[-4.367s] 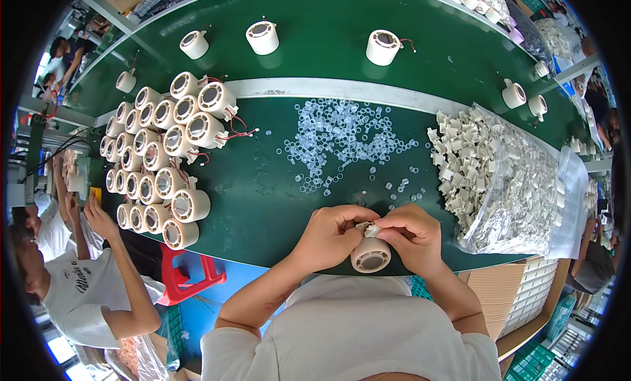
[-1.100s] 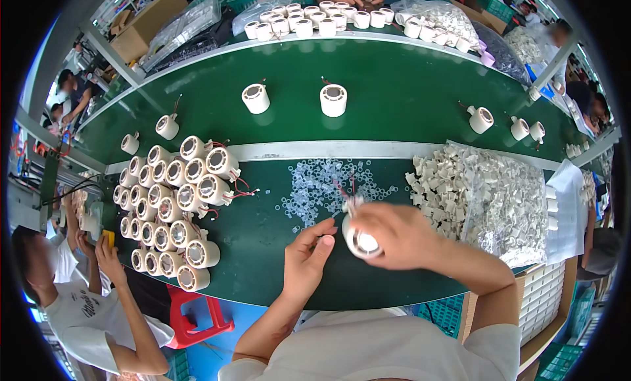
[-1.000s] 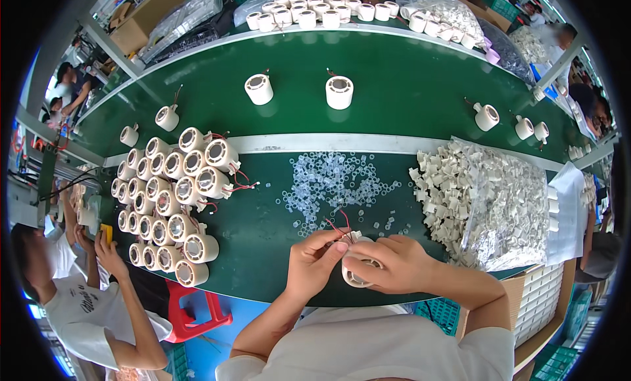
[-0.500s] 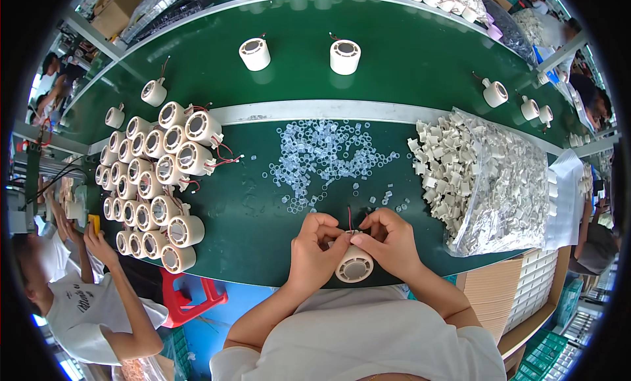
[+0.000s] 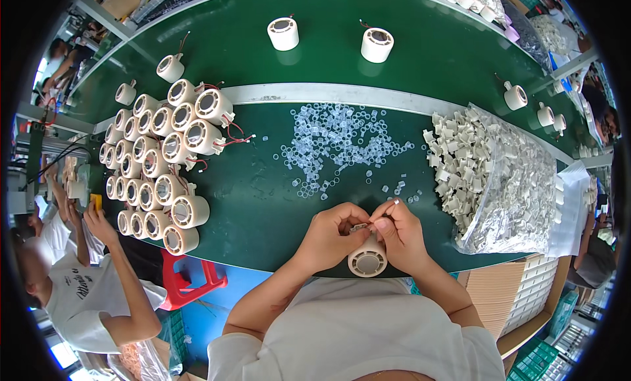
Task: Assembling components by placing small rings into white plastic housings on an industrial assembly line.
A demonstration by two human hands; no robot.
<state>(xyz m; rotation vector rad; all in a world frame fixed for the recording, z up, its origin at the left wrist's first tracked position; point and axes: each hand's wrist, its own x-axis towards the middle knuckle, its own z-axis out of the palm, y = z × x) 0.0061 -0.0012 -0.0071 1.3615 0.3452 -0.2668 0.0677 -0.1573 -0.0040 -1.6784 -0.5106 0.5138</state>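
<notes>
A cream cylindrical housing (image 5: 367, 260) with a round grey face sits low between my hands at the table's near edge. My left hand (image 5: 334, 238) grips it around the small neck at its back, fingers closed. The thumb and fingers of my right hand (image 5: 399, 236) pinch close beside that neck, on what looks like the housing's thin wire. A small white tip (image 5: 396, 201) pokes out above the right fingertips. Most of the wire is hidden by my fingers. Just beyond my hands lies a loose spread of small clear plastic rings (image 5: 338, 144).
Rows of similar housings (image 5: 154, 164), some with red wires, crowd the left. At right, a clear bag (image 5: 519, 190) spills white plastic clips (image 5: 457, 164). Past a pale rail (image 5: 315, 94), more housings (image 5: 282, 34) stand on a green surface. A co-worker (image 5: 98, 289) sits at left near a red stool (image 5: 174, 282).
The red wire that stood up between my hands is now covered by my right fingers, which have come together over it. The whole view has shifted slightly.
</notes>
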